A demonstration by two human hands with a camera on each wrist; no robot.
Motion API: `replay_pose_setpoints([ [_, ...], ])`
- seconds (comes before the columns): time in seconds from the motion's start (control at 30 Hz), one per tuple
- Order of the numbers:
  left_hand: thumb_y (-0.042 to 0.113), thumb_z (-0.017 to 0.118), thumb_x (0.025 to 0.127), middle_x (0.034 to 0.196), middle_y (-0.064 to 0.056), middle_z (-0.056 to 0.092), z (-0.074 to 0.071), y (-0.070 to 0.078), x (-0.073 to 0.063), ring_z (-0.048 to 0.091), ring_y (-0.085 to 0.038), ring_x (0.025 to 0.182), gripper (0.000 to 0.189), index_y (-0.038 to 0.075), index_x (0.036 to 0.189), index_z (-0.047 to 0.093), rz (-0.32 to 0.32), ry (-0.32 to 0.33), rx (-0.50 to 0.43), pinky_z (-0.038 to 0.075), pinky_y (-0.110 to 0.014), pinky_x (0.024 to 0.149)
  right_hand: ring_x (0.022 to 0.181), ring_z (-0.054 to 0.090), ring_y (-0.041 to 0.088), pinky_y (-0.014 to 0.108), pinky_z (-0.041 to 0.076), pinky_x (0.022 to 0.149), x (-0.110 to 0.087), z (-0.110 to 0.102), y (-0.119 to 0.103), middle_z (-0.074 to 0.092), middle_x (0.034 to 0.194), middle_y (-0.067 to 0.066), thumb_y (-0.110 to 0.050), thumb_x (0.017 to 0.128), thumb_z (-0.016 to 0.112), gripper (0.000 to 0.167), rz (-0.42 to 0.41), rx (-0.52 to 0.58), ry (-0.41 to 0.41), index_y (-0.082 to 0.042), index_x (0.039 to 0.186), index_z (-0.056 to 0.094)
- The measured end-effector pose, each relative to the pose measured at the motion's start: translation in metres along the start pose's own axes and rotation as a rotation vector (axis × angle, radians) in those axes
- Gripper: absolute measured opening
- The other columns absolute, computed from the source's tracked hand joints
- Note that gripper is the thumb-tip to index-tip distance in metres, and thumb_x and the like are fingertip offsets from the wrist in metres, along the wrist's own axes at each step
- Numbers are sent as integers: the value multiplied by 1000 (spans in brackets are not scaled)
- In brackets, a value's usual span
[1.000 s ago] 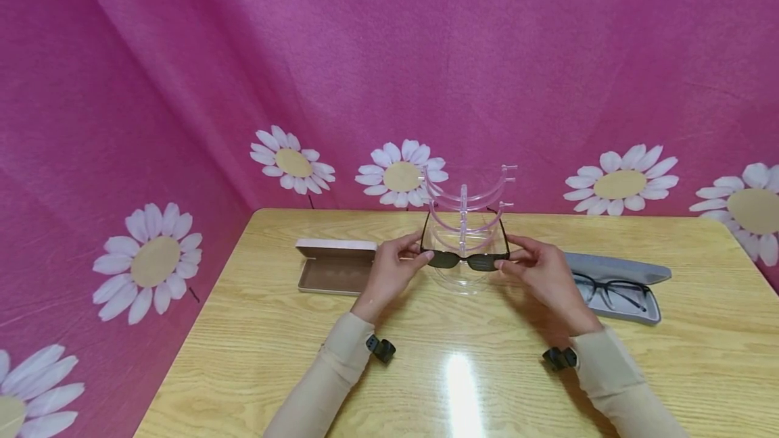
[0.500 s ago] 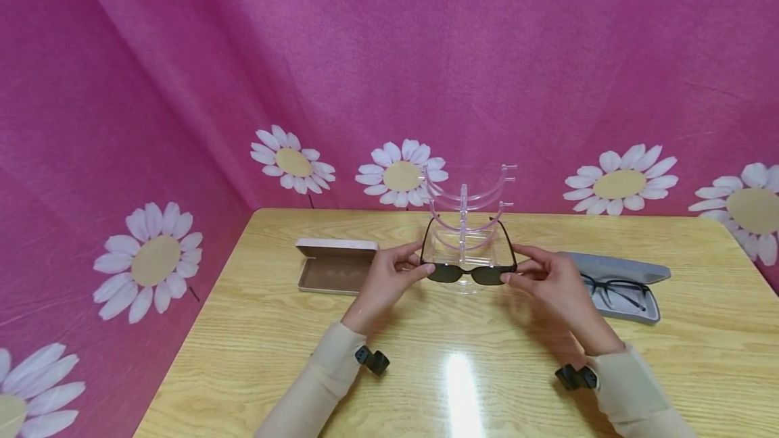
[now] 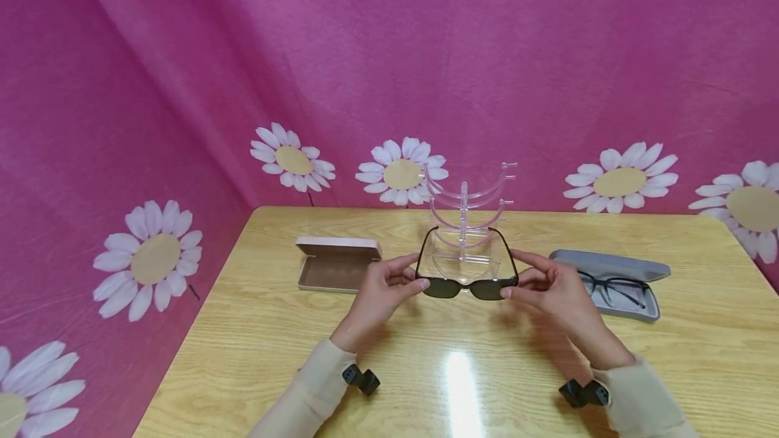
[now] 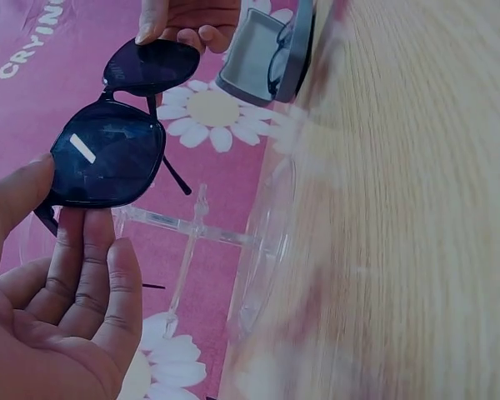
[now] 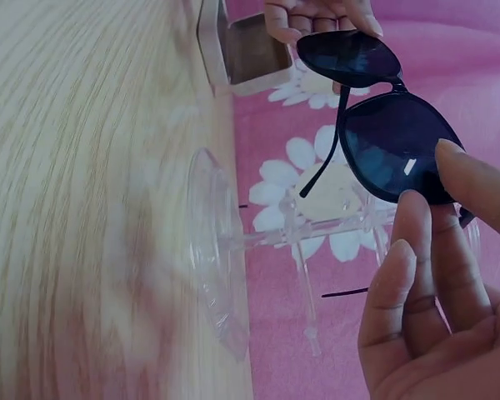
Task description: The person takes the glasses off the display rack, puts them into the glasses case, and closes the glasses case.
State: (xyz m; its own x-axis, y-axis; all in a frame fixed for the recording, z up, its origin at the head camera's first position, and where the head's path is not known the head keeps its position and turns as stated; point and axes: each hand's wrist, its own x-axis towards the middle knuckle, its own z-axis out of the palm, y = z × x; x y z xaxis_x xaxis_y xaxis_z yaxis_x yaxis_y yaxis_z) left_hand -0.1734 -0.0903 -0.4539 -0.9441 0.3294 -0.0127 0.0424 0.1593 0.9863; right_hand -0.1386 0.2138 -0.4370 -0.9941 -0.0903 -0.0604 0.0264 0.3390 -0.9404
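Crosswise, sunglasses (image 3: 465,284) level, lenses facing wearer, pinched by left hand (image 3: 377,293), right hand (image 3: 556,293)

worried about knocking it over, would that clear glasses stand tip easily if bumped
Probably yes. The clear stand is tall and narrow on a small round base, so it looks top-heavy. Its thin clear plastic suggests little weight, and the glossy table may let it slide.

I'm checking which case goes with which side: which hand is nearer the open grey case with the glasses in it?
Right. The right hand is just beside the grey case; the left hand is across the sunglasses.
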Motion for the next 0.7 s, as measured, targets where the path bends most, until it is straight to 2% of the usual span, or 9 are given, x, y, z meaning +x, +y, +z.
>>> replay_pose_setpoints([
  [0.17,12,78,94,97,-8,72,-3,1,-10,68,-5,86,56,2,146,59,1,-9,-10,57,-18,82,89,69,-3,12,50,84,-7,3,-2,80,88,-7,-13,88,85,76,-19,-40,-4,-1,153,49],
  [0.27,10,78,93,98,-10,72,-3,1,-16,68,-4,85,57,-1,146,58,-6,-18,-20,57,-17,80,86,69,-2,15,50,79,-12,5,-2,79,88,-5,-13,88,84,75,-25,-61,-10,-1,153,50],
  [0.4,8,78,93,99,-16,73,-3,1,-20,69,-3,82,58,-3,146,57,6,-22,-21,58,-17,77,76,68,2,20,49,69,-17,7,-3,78,86,-6,-11,86,85,74,-43,-74,-7,0,152,51],
  [0.53,6,79,92,102,-23,74,-4,2,-23,69,-3,81,59,-2,146,57,23,-33,-19,58,-18,76,67,61,4,23,47,61,-22,9,-7,74,81,-10,-8,85,86,73,-62,-93,26,2,149,54],
  [0.7,7,78,93,104,-27,74,-4,5,-26,70,-3,81,58,-2,146,57,50,-49,-11,58,-18,76,65,61,5,23,50,61,-26,10,-10,70,80,-14,-6,84,86,70,-95,-90,52,2,147,56],
])
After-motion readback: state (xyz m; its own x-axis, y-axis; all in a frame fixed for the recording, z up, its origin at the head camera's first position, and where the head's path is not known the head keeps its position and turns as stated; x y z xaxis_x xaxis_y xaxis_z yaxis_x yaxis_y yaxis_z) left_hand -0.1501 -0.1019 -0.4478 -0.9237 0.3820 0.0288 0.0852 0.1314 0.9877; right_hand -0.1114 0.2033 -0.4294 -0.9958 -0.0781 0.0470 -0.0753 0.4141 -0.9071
